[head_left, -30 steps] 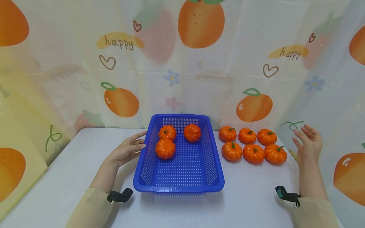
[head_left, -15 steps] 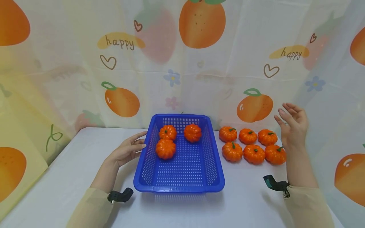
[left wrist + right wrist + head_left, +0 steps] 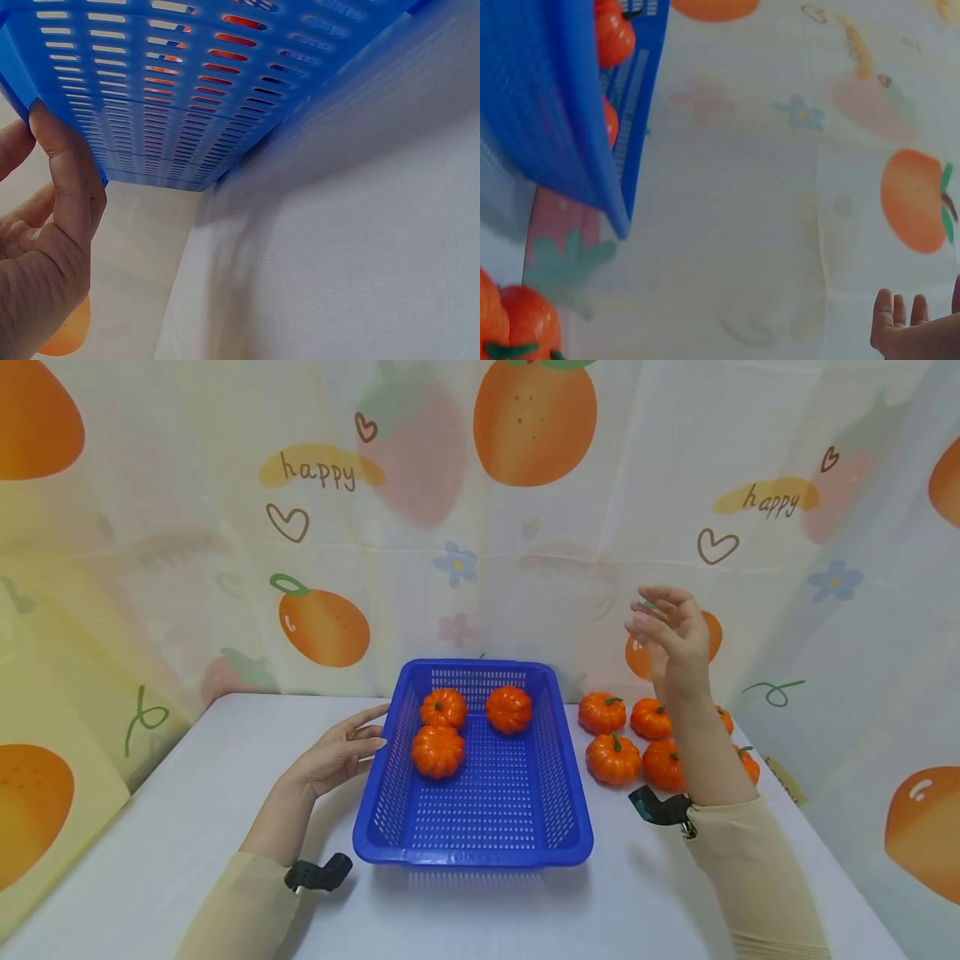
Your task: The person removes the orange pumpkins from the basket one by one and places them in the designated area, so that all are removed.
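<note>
A blue plastic basket [image 3: 472, 857] stands on the white table, holding 3 small orange toy pumpkins [image 3: 438, 752] towards its back. My left hand [image 3: 337, 756] grips the basket's left rim, its thumb at the edge and fingers against the outer side; the left wrist view shows the fingertips [image 3: 45, 124] at the rim. My right hand [image 3: 675, 639] is raised in front of the backdrop, fingers loosely bent and nothing between them. Below it, several more toy pumpkins [image 3: 613, 760] sit in two rows right of the basket, partly hidden by the right forearm.
A fruit-printed cloth backdrop [image 3: 525, 585] hangs right behind the table [image 3: 637, 893]. The basket's right rim is close to the nearest pumpkins of the two rows. Each wrist wears a black camera mount [image 3: 318, 872].
My right hand has moved left and upward from the table's right side to above the rows of pumpkins. The left hand, basket and pumpkins have stayed in place.
</note>
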